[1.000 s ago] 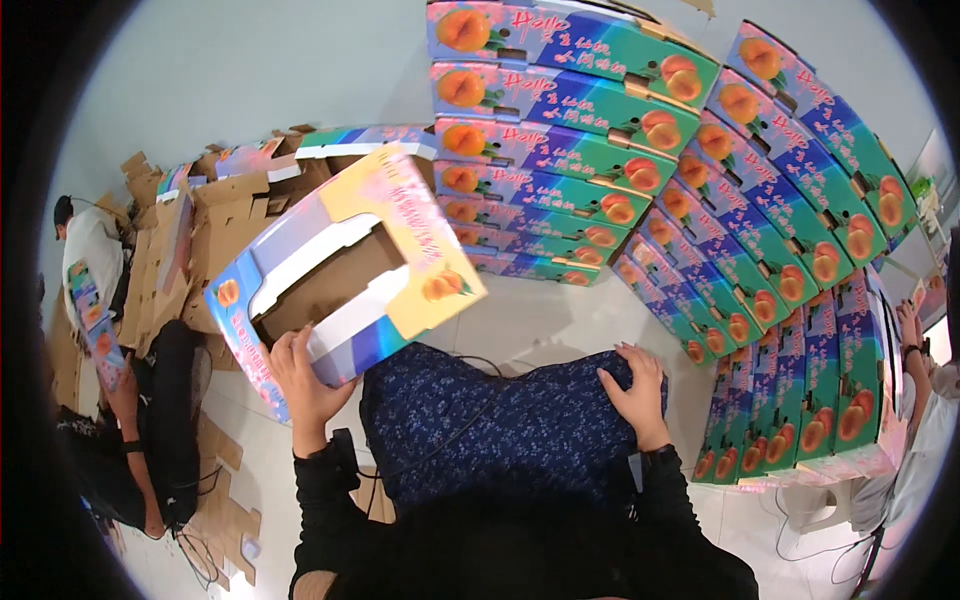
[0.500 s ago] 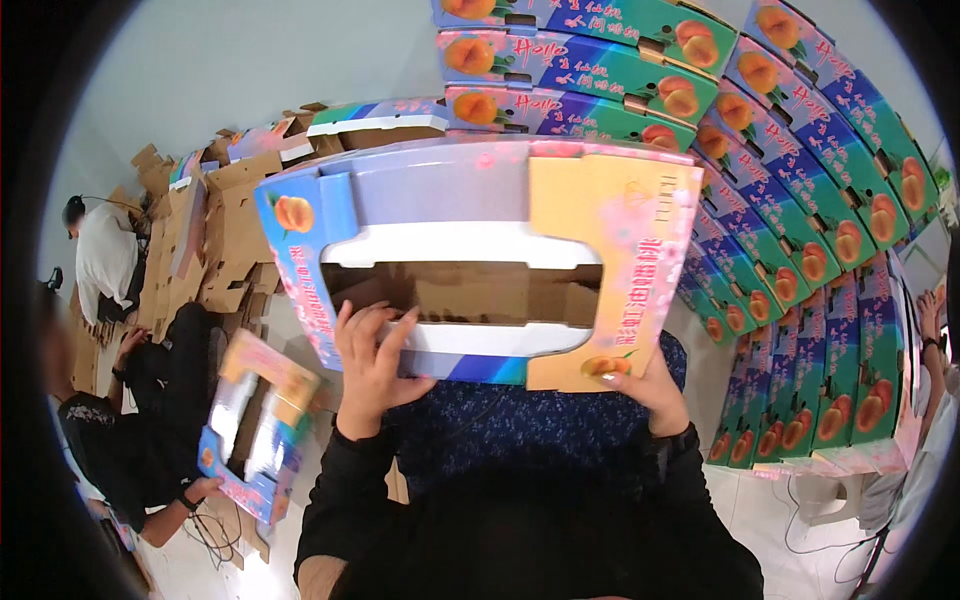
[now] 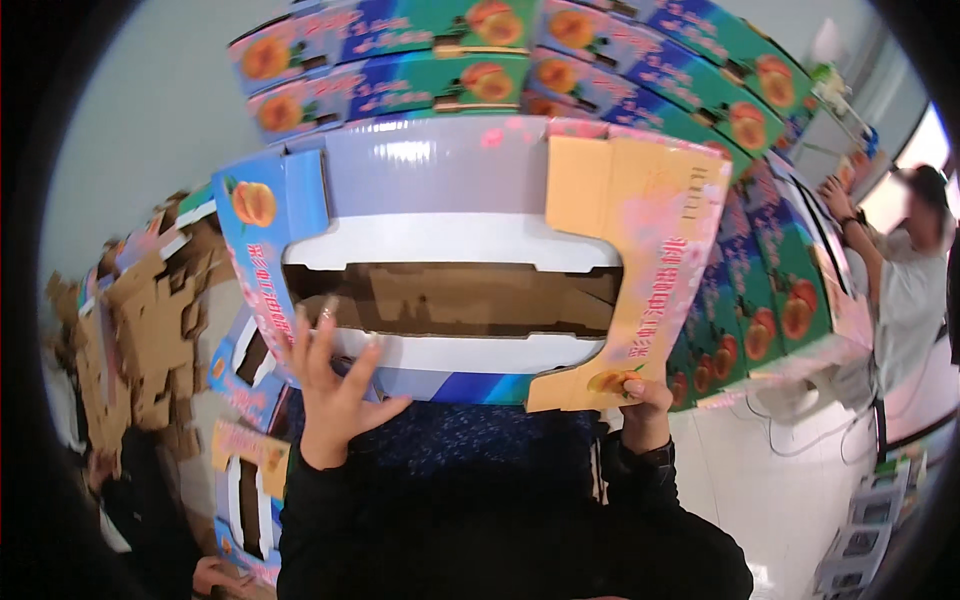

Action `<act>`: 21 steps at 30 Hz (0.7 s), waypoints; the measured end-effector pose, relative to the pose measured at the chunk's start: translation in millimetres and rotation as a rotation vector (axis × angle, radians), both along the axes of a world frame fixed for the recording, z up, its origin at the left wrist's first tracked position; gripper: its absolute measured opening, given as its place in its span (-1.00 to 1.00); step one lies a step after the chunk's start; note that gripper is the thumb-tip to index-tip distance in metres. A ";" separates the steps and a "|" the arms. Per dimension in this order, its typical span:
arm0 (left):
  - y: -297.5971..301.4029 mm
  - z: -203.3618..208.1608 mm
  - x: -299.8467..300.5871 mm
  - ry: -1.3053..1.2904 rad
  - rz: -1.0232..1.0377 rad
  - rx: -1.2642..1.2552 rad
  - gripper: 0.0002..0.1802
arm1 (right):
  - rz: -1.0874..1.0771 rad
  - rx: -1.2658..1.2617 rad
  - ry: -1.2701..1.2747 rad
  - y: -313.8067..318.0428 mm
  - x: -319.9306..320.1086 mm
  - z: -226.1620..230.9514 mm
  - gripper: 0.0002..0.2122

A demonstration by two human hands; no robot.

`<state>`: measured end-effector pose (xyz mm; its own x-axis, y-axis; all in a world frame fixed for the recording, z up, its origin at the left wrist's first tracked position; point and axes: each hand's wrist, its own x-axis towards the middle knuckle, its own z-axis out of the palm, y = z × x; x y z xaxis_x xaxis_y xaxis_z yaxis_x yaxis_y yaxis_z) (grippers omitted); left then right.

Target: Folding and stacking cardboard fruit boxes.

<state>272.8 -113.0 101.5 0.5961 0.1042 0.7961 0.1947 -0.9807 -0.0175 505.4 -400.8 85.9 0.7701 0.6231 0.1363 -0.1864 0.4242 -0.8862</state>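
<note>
In front of me is a printed cardboard fruit box (image 3: 440,170), blue at its left end, yellow and pink at its right. A long opening in its top, edged by white flaps, shows the brown inside. My left hand (image 3: 338,405) is open, its fingers spread over the box's near left part beside the opening; whether the fingertips touch is unclear. At the near right corner my right hand (image 3: 648,405) is closed, pinching the yellow flap with the thumb on top; its other fingers are hidden beneath.
Stacked printed boxes (image 3: 430,80) rise behind and to the right. Flattened brown cardboard (image 3: 150,340) lies in a heap at left. Two more boxes, one a yellow-ended box (image 3: 270,460), are at lower left by another person's hand (image 3: 215,577). A person in grey (image 3: 910,270) stands at right, near floor cables (image 3: 800,440).
The whole view has swung toward the right, so the stacks sit further left. My left hand's fingers have lifted and spread wider. My right hand still grips the near right corner.
</note>
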 end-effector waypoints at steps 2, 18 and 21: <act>0.8 12.2 14.8 -0.052 -0.003 0.039 -0.03 | -0.173 0.169 -0.076 -10.9 -2.1 22.0 -0.22; -56.9 76.0 148.1 -0.239 -0.384 -0.257 -0.18 | -1.156 0.507 -0.350 -183.5 -21.5 152.2 -0.38; -57.5 57.7 141.0 -0.133 -0.382 -0.313 -0.29 | -1.251 0.464 -0.303 -176.2 -21.5 175.5 -0.39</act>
<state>413.8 -170.5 159.2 0.5336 0.1440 0.8334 -0.1985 -0.9365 0.2889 483.9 -577.0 261.4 0.6832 -0.6091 0.4029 0.7116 0.4311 -0.5548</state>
